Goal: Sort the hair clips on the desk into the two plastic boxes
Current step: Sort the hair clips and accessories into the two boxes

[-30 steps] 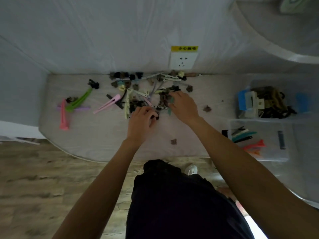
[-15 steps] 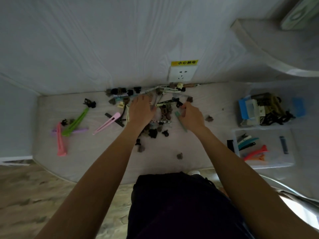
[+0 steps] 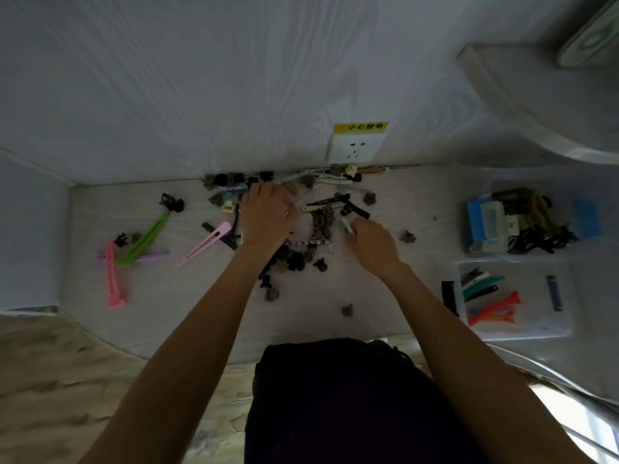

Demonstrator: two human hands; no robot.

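A heap of hair clips (image 3: 320, 222) lies mid-desk near the wall: small dark claw clips and long flat clips. My left hand (image 3: 266, 216) rests palm down on the heap's left side; what its fingers hold is hidden. My right hand (image 3: 371, 244) is closed on a pale long clip (image 3: 346, 226) at the heap's right edge. At the right stand two clear plastic boxes: the far box (image 3: 482, 249) holds claw clips, the near box (image 3: 522, 331) holds long clips. Pink (image 3: 204, 244), green (image 3: 147, 239) and salmon (image 3: 112, 279) long clips lie on the left.
A wall socket (image 3: 353, 150) with a yellow label sits above the heap. Single small claw clips (image 3: 347, 310) lie scattered toward the desk's front edge. A black clip (image 3: 448, 296) lies beside the near box. Wooden floor shows lower left, and a curved shelf upper right.
My left hand has moved from the front of the heap up to its far left side. My right hand drew back and now holds a pale long clip. The view has tilted.
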